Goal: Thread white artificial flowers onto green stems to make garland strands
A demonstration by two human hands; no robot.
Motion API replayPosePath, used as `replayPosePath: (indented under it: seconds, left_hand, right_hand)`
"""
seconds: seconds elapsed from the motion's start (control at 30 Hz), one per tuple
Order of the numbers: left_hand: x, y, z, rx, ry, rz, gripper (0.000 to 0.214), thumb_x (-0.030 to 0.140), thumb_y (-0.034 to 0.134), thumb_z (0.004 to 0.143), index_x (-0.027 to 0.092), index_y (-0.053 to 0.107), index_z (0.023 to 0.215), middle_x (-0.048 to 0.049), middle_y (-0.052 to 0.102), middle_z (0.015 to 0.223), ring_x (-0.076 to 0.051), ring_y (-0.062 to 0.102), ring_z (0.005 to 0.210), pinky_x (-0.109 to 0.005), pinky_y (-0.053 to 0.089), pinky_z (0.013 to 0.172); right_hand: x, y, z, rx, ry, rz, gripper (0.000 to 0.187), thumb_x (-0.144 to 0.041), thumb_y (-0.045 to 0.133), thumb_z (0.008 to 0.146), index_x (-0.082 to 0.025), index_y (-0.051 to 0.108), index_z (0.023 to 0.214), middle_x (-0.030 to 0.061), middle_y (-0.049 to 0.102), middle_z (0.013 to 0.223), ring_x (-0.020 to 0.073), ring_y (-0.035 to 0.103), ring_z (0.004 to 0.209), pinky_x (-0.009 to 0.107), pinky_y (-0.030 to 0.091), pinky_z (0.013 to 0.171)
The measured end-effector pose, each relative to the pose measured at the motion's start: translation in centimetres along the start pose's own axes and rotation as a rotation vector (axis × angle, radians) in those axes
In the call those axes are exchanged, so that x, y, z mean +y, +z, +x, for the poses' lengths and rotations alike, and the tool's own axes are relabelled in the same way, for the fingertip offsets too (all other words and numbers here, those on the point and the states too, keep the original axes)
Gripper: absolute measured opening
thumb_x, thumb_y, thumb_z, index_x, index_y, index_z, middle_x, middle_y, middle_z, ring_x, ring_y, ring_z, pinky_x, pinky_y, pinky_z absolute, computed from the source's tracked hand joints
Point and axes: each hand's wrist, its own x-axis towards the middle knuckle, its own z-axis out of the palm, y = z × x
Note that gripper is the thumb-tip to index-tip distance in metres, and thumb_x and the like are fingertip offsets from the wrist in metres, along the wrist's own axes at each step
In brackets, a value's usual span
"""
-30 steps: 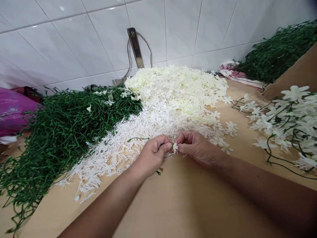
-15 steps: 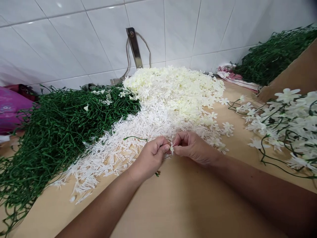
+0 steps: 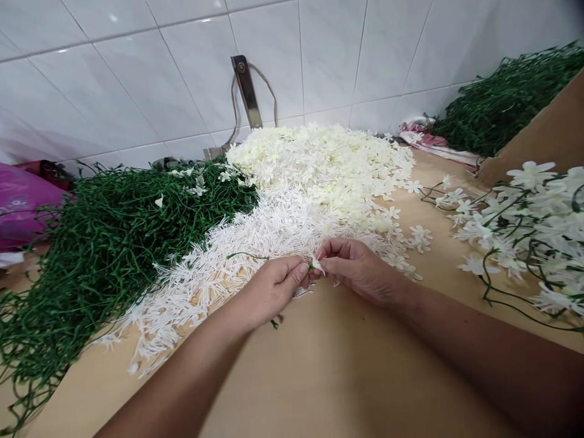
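My left hand (image 3: 278,286) pinches a green artificial stem, whose ends show beyond the hand at upper left and below. At its tip, between both hands, is a small white artificial flower (image 3: 316,265). The fingers of my right hand (image 3: 353,267) are closed on this flower's petals. Just behind my hands spreads a heap of thin white stamens (image 3: 274,231). Cream flower heads (image 3: 328,158) are piled farther back, against the stamens. To the left lies a large tangle of green stems (image 3: 137,213).
Assembled white flowers on green stems (image 3: 538,231) lie at the right. Behind them are a cardboard flap (image 3: 538,128), more green stems (image 3: 515,103) and a red-and-white cloth (image 3: 438,143). A metal strip (image 3: 246,91) leans on the tiled wall. A purple bag (image 3: 27,207) sits far left.
The flower between my hands has tipped sideways, and a bit of green now shows at its base. My right fingers have moved in closer around it, while my left hand has shifted slightly left.
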Motion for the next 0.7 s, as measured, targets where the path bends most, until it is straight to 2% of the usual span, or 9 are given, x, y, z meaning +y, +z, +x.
replayPosePath:
  seconds: [0.27,0.37,0.47,0.6,0.7]
  left_hand:
    - [-0.27,0.29,0.31,0.032,0.085,-0.02,0.028,0.035,0.035,0.081,0.015,0.051,0.07,0.0017,0.044,0.061,-0.008,0.041,0.054,-0.018,0.035,0.049]
    - [-0.19,0.35,0.38,0.073,0.102,0.053,0.029,0.034,0.035,0.081,0.015,0.052,0.069,0.0012,0.048,0.061,-0.007,0.042,0.054,-0.017,0.035,0.048]
    - [-0.38,0.44,0.37,0.12,0.081,0.113,0.029,0.036,0.033,0.081,0.016,0.051,0.07,0.0028,0.044,0.056,-0.007,0.04,0.047,-0.016,0.033,0.041]
    - [-0.67,0.45,0.32,0.128,0.103,0.123,0.03,0.037,0.031,0.082,0.017,0.052,0.074,0.0022,0.045,0.058,-0.007,0.04,0.047,-0.015,0.032,0.037]
    - [-0.58,0.4,0.36,0.129,0.146,0.092,0.03,0.034,0.032,0.082,0.016,0.054,0.071,0.0021,0.047,0.058,-0.007,0.041,0.048,-0.016,0.035,0.042]
  right_hand:
    - [-0.31,0.0,0.06,-0.003,0.099,0.124,0.011,-0.009,0.058,0.058,-0.014,0.051,0.064,-0.0039,0.056,0.054,0.0054,0.051,0.051,0.017,0.034,0.047]
    - [-0.57,-0.04,0.03,-0.023,0.158,0.205,0.011,-0.009,0.059,0.058,-0.014,0.05,0.062,-0.0033,0.055,0.055,0.0075,0.054,0.056,0.02,0.041,0.056]
    - [-0.78,-0.06,-0.07,-0.04,0.188,0.26,0.011,-0.014,0.061,0.06,-0.014,0.05,0.063,-0.0021,0.056,0.057,0.0087,0.055,0.058,0.026,0.045,0.062]
    - [-0.65,-0.1,-0.19,-0.063,0.166,0.27,0.013,-0.021,0.061,0.066,-0.014,0.05,0.067,-0.0004,0.056,0.061,0.0081,0.053,0.058,0.023,0.045,0.057]
    - [-0.38,-0.02,-0.18,-0.071,0.143,0.242,0.017,-0.026,0.061,0.069,-0.014,0.049,0.066,-0.0012,0.055,0.061,0.0062,0.051,0.055,0.019,0.043,0.052]
